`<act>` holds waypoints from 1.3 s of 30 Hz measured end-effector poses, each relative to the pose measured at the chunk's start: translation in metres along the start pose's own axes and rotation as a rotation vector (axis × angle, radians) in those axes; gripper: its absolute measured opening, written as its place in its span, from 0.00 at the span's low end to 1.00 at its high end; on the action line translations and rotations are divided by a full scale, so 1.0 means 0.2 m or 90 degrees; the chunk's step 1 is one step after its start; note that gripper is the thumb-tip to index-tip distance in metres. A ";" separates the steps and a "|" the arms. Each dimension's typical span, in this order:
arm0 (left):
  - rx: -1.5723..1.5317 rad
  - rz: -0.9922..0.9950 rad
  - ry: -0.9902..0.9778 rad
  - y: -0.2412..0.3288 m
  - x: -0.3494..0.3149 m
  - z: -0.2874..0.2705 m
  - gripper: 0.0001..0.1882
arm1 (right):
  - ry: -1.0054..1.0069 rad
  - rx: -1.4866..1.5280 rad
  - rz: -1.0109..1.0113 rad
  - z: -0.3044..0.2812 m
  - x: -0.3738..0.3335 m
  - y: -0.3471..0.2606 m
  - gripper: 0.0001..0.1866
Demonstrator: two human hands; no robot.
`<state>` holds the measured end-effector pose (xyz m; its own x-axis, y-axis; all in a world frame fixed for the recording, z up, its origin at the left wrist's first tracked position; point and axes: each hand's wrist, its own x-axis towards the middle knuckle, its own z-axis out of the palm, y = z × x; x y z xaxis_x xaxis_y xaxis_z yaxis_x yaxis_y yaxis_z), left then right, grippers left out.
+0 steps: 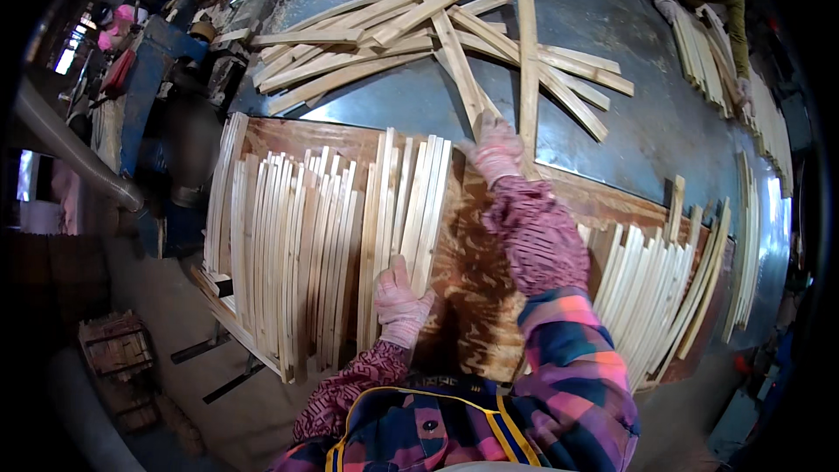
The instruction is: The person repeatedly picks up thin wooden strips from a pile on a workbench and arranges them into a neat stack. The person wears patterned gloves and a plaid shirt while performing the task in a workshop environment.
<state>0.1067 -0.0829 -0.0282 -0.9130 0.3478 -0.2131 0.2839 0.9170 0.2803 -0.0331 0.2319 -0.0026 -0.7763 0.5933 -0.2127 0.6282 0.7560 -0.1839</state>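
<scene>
Lying ahead of the left fingers (398,271), a group of pale wooden strips (426,201) is touched near its lower end by the gloved left hand (403,308). The near end of a loose strip (458,67) is met by the right hand (495,153) (for both hands, finger closure cannot be told). Beyond the right fingers, a loose pile (437,5) is supported by a blue-grey tabletop (612,17).

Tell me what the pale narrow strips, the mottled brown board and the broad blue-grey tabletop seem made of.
Pale narrow strips: wood, seemingly bare; light colour and faint grain show. 
Mottled brown board: probably plywood or a similar panel, judging by its blotchy figure; any coating is unclear. 
Broad blue-grey tabletop: likely smooth sheet metal, given its bright glare, though paint is possible.
</scene>
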 end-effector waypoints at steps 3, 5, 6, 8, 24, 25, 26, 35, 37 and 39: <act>0.143 0.061 -0.028 0.02 0.05 0.02 0.52 | 0.047 0.000 0.106 0.24 0.23 0.00 0.33; 0.103 0.063 -0.030 0.00 0.04 0.03 0.49 | -0.040 0.323 -0.042 0.21 0.30 0.21 0.25; 0.098 0.069 -0.042 -0.04 0.06 0.03 0.48 | -0.178 0.509 -0.037 0.10 0.28 0.28 0.22; 0.089 0.089 -0.032 -0.05 0.09 0.03 0.44 | -0.107 0.504 0.012 0.02 0.14 0.49 0.25; -0.009 0.030 0.060 -0.31 0.23 -0.02 0.41 | -0.511 0.513 0.252 0.27 -1.32 0.02 0.24; -0.022 0.002 0.043 -0.29 0.25 -0.01 0.42 | -0.498 0.455 0.134 0.40 -1.40 0.04 0.28; 0.015 0.014 0.034 -0.28 0.25 0.01 0.48 | -0.558 0.372 0.042 0.44 -1.43 0.00 0.38; 0.129 0.111 -0.036 -0.11 0.19 0.05 0.58 | 0.097 0.029 0.205 -0.01 0.00 0.45 0.48; 0.116 0.128 -0.019 -0.11 0.19 0.06 0.57 | -0.025 0.206 0.326 -0.12 0.12 0.43 0.38; 0.109 0.159 0.026 -0.12 0.19 0.06 0.57 | -0.059 0.456 0.321 0.02 0.16 0.54 0.30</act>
<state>0.0689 -0.0895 -0.0551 -0.8184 0.5622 -0.1189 0.5436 0.8245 0.1572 0.0112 0.3318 -0.0327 -0.4100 0.7615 -0.5020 0.8001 0.0362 -0.5987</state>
